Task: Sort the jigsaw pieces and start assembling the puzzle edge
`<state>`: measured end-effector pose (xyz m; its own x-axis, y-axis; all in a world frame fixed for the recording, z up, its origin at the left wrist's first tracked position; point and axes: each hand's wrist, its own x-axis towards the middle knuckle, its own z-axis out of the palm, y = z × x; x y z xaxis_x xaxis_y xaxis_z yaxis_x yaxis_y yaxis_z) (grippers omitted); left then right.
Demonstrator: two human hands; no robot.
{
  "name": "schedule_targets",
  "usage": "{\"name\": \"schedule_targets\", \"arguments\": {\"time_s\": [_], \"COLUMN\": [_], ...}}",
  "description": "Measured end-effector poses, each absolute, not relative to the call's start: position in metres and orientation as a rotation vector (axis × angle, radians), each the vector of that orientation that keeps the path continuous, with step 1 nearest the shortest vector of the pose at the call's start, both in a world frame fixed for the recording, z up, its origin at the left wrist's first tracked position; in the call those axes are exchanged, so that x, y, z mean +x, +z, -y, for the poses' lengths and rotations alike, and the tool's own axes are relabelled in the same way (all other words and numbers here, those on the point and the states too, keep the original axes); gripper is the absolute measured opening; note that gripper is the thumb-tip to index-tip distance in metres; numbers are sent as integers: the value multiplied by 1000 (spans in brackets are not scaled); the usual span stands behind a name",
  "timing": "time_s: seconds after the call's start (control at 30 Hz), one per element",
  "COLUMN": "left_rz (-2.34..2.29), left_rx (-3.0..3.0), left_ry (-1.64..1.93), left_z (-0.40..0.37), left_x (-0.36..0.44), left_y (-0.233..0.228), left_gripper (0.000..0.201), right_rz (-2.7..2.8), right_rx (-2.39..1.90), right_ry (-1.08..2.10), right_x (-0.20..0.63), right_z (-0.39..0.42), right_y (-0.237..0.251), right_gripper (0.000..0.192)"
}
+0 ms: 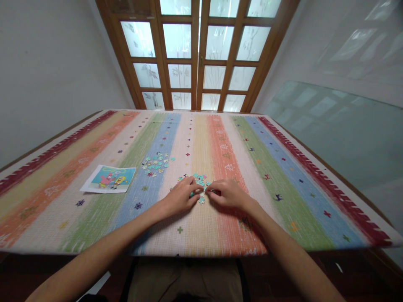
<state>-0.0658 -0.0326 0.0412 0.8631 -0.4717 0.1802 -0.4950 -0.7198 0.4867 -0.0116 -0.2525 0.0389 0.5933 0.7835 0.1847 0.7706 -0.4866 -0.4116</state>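
My left hand (182, 196) and my right hand (229, 194) meet almost fingertip to fingertip over the near middle of the table. Both are closed in a pinch on small jigsaw puzzle pieces, which the fingers mostly cover. Around and just beyond them lies a cluster of teal jigsaw puzzle pieces (199, 178), a few with pink or yellow. One teal piece (201, 201) rests between the hands on the near side. Farther left, a loose pile of jigsaw puzzle pieces (157, 162) is spread on the blue stripe.
A picture sheet with cartoon figures (112, 179) lies flat at the left, beyond my left forearm. The striped tablecloth (201, 239) covers the table up to its near edge. Wooden doors with glass panes (197, 58) stand behind the far edge, with walls on both sides.
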Motion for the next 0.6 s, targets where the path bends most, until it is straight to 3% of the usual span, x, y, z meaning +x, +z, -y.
{"name": "schedule_targets", "arguments": {"time_s": [0.13, 0.43, 0.6], "left_rz": [791, 773, 714], "left_rx": [2503, 2496, 2380], "left_ry": [32, 58, 5], "left_z": [30, 25, 26], "left_x": [-64, -58, -59], "left_y": [40, 42, 45], "left_gripper": [24, 4, 4], "right_rz": [1231, 1222, 1234], "right_rx": [-2372, -2379, -2365], "right_ry": [30, -3, 24], "right_x": [-11, -12, -11], "right_z": [253, 253, 253], "right_y": [40, 41, 39], "right_gripper": [24, 23, 24]}}
